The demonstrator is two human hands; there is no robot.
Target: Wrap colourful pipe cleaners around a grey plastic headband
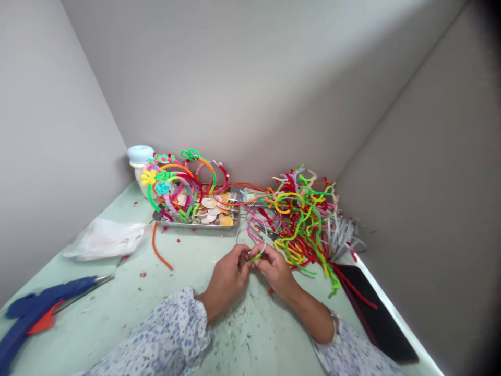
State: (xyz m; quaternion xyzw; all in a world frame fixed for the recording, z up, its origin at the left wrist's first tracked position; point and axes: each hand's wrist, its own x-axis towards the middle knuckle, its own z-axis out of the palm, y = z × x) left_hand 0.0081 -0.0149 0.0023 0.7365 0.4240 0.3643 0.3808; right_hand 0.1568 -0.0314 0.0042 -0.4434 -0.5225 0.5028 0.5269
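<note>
Close together over the middle of the table, my left hand (230, 271) and my right hand (276, 269) pinch the same grey hairband (265, 237). Its thin arc rises above my fingers. Between my fingertips a short yellow-green pipe cleaner (255, 257) lies on the hairband; whether it is fully wrapped round, I cannot tell. Just beyond my right hand spreads a tangled heap of coloured pipe cleaners (301, 219), mostly green, red and yellow. Several finished hairbands (176, 183) covered in coloured fuzzy wire, some with flowers, stand behind and to the left.
A metal tray (203, 225) holds shells and beads. At left lie a clear plastic bag (109, 237) and a blue glue gun (50, 303). A lidded jar (140, 156) stands at the back. A dark phone or tablet (376, 313) lies along the right edge, beside grey bands (344, 237).
</note>
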